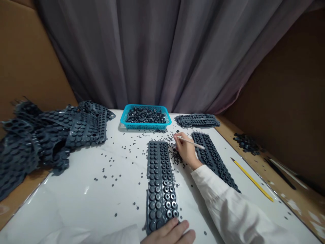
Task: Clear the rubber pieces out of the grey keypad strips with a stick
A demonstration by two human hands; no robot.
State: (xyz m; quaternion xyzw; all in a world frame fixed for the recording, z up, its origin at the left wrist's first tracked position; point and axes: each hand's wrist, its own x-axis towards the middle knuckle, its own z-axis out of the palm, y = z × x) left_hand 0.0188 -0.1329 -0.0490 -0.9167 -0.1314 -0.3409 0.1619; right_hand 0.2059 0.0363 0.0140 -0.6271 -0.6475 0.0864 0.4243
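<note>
My left hand (pixel 170 233) lies with its fingers over the near end of a dark moulded rubber strip (pixel 158 183). Rows of round studs run along this strip; those in the right columns show holes in their tops. My right hand (pixel 186 150) is closed round a thin white stick (pixel 193 142), which slants back over the hand. Its fingertips are close to the far right edge of the strip, by a scatter of small dark discs (pixel 177 157). Whether the stick's front end touches anything is hidden. A second studded strip (pixel 214 159) lies just right of that hand.
A blue basket (pixel 146 126) of small dark rubber pieces stands at the back. Perforated rubber sheets (pixel 58 132) are heaped left. Stacked strips (pixel 198 120) lie back right. A yellow pencil (pixel 252 179) and a dark pile of pieces (pixel 245 143) are on the right. Discs dot the white tabletop (pixel 83 203).
</note>
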